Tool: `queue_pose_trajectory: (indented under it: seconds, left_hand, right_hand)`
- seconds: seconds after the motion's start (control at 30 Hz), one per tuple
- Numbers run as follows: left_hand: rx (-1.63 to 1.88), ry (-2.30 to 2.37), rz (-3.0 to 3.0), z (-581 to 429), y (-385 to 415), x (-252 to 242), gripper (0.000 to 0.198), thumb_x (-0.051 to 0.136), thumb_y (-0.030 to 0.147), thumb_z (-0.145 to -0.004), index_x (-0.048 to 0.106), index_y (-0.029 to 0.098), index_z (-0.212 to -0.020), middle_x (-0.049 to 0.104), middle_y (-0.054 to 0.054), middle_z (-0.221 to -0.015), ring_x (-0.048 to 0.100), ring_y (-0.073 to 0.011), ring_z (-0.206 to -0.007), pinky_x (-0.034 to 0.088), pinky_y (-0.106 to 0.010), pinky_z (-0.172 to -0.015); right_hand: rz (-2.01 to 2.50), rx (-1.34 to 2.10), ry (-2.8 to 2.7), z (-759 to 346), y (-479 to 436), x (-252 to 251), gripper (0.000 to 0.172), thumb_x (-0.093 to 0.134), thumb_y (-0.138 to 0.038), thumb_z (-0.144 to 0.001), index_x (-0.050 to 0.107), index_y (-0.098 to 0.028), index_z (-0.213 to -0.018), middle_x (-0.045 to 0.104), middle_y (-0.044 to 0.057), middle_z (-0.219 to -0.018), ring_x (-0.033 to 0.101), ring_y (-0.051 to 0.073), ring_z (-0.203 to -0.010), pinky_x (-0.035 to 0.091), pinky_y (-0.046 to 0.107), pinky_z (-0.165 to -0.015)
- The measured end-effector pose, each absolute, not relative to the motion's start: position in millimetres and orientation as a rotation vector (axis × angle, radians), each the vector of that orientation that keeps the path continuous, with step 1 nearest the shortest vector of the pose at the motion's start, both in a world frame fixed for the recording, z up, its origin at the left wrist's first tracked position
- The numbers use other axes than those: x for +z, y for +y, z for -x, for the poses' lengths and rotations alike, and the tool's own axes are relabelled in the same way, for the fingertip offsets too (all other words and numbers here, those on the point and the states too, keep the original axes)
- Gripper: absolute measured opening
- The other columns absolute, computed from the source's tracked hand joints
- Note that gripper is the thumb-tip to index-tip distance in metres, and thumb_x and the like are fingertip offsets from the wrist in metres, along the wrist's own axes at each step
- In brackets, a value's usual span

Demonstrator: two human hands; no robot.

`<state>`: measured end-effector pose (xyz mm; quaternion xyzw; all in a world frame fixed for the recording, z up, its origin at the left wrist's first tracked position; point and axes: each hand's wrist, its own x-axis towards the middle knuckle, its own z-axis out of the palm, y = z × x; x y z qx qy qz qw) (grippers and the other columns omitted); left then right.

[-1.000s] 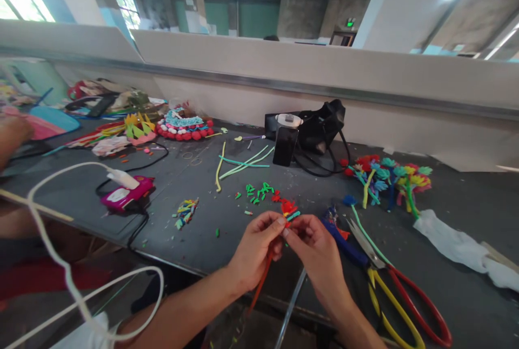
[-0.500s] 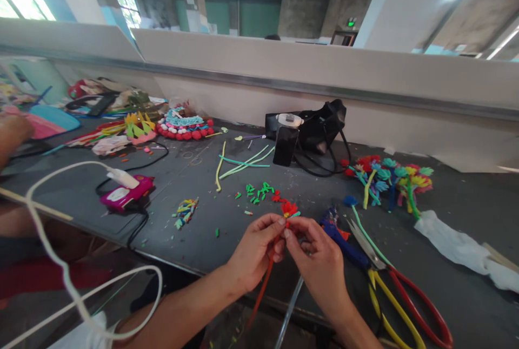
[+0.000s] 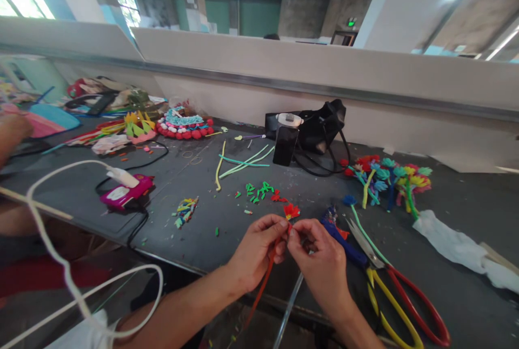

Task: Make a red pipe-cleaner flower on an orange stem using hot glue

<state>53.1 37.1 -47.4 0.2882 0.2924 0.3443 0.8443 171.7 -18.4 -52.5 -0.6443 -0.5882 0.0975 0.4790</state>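
Just over the table's front edge, my left hand (image 3: 255,254) pinches the top of an orange-red fuzzy stem (image 3: 261,290) that hangs below it. A small red flower (image 3: 291,211) with a yellow centre sticks up above the fingertips. My right hand (image 3: 322,257) is closed, its thumb and forefinger pinching at the flower's base; the fingers hide exactly what they grip. Beyond the hands lie small red pieces (image 3: 278,196) and green pieces (image 3: 259,192). Right of my right hand are large open scissors (image 3: 367,243) and a tool with blue handles (image 3: 344,243).
Finished fuzzy flowers (image 3: 379,176) lie at the right near a white wrapped bundle (image 3: 450,241). A black bag (image 3: 324,130) and a phone (image 3: 286,146) stand at the back. Left are a magenta power strip (image 3: 127,192), a white cable (image 3: 60,254) and another person's hand (image 3: 14,132).
My right fingertips have shifted slightly right and down. The pale blue-green bit beside the flower is no longer visible, and the flower has turned and shifted slightly right.
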Motion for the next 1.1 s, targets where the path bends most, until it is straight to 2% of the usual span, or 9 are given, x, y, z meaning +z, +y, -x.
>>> queue_pose_trajectory:
  seconds: [0.13, 0.2, 0.33, 0.47, 0.53, 0.6, 0.67, 0.73, 1.1]
  left_hand:
    - [0.734, 0.603, -0.620, -52, 38, -48, 0.029, 0.078, 0.034, -0.067, 0.056, 0.015, -0.074, 0.052, 0.005, -0.060, 0.039, -0.0030, -0.040, 0.026, -0.019, -0.039]
    - [0.734, 0.608, -0.620, -51, 39, -47, 0.030, 0.079, 0.033, -0.067, 0.056, 0.015, -0.074, 0.052, 0.005, -0.061, 0.039, -0.0022, -0.040, 0.023, -0.018, -0.039]
    - [0.730, 0.603, -0.638, -49, 40, -45, 0.031, 0.079, 0.034, -0.067, 0.055, 0.015, -0.073, 0.051, 0.005, -0.061, 0.031, 0.0002, -0.038, 0.014, -0.018, -0.039]
    - [0.744, 0.617, -0.667, -48, 41, -45, 0.028, 0.078, 0.032, -0.069, 0.056, 0.015, -0.072, 0.049, 0.005, -0.057, 0.028, 0.0003, -0.038, 0.010, -0.019, -0.040]
    - [0.752, 0.641, -0.685, -48, 42, -46, 0.027, 0.078, 0.033, -0.069, 0.058, 0.014, -0.073, 0.049, 0.005, -0.056, 0.027, 0.0005, -0.038, 0.010, -0.019, -0.040]
    - [0.767, 0.661, -0.712, -48, 42, -48, 0.027, 0.078, 0.033, -0.069, 0.060, 0.014, -0.074, 0.049, 0.005, -0.056, 0.027, 0.0007, -0.038, 0.010, -0.020, -0.040]
    - [0.788, 0.675, -0.745, -48, 42, -49, 0.026, 0.077, 0.033, -0.070, 0.061, 0.014, -0.076, 0.050, 0.005, -0.057, 0.028, 0.0005, -0.039, 0.011, -0.020, -0.040]
    - [0.804, 0.686, -0.781, -48, 42, -49, 0.025, 0.077, 0.033, -0.070, 0.063, 0.014, -0.076, 0.050, 0.005, -0.057, 0.029, 0.0000, -0.039, 0.012, -0.020, -0.040]
    - [0.816, 0.727, -0.875, -49, 39, -46, 0.021, 0.076, 0.032, -0.070, 0.067, 0.013, -0.075, 0.049, 0.005, -0.055, 0.030, -0.0014, -0.041, 0.015, -0.020, -0.039]
  right_hand:
    - [1.530, 0.429, -1.297, -174, -19, -46, 0.006, 0.057, -0.023, -0.082, 0.055, -0.022, -0.076, 0.059, -0.002, -0.067, 0.056, 0.010, -0.056, 0.044, 0.021, -0.051]
    - [1.462, 0.561, -1.196, -176, -19, -40, 0.004, 0.059, -0.024, -0.080, 0.058, -0.022, -0.084, 0.062, -0.002, -0.070, 0.058, 0.011, -0.058, 0.043, 0.020, -0.050]
    - [1.402, 0.786, -1.069, -185, -20, -31, 0.031, 0.063, -0.032, -0.077, 0.065, -0.021, -0.106, 0.065, 0.000, -0.071, 0.051, 0.009, -0.048, 0.037, 0.020, -0.041]
    - [1.448, 0.844, -1.008, -195, -21, -32, 0.026, 0.067, -0.039, -0.076, 0.070, -0.019, -0.092, 0.064, 0.000, -0.059, 0.041, 0.007, -0.038, 0.031, 0.020, -0.036]
    - [1.457, 0.758, -1.071, -199, -21, -33, 0.022, 0.067, -0.040, -0.079, 0.071, -0.021, -0.090, 0.066, 0.001, -0.063, 0.048, 0.009, -0.044, 0.036, 0.021, -0.039]
    - [1.464, 0.530, -1.228, -202, -22, -33, 0.015, 0.066, -0.035, -0.081, 0.072, -0.023, -0.087, 0.069, 0.003, -0.076, 0.060, 0.014, -0.062, 0.046, 0.025, -0.053]
    - [1.459, 0.266, -1.377, -203, -22, -32, 0.009, 0.065, -0.030, -0.083, 0.072, -0.026, -0.085, 0.068, 0.003, -0.086, 0.062, 0.017, -0.080, 0.049, 0.029, -0.069]
    - [1.448, 0.092, -1.456, -204, -22, -31, 0.007, 0.064, -0.028, -0.084, 0.071, -0.027, -0.085, 0.066, 0.003, -0.090, 0.061, 0.018, -0.086, 0.048, 0.032, -0.077]
    - [1.433, -0.125, -1.612, -199, -21, -27, 0.005, 0.064, -0.023, -0.085, 0.068, -0.024, -0.085, 0.060, 0.003, -0.085, 0.057, 0.018, -0.084, 0.045, 0.034, -0.077]
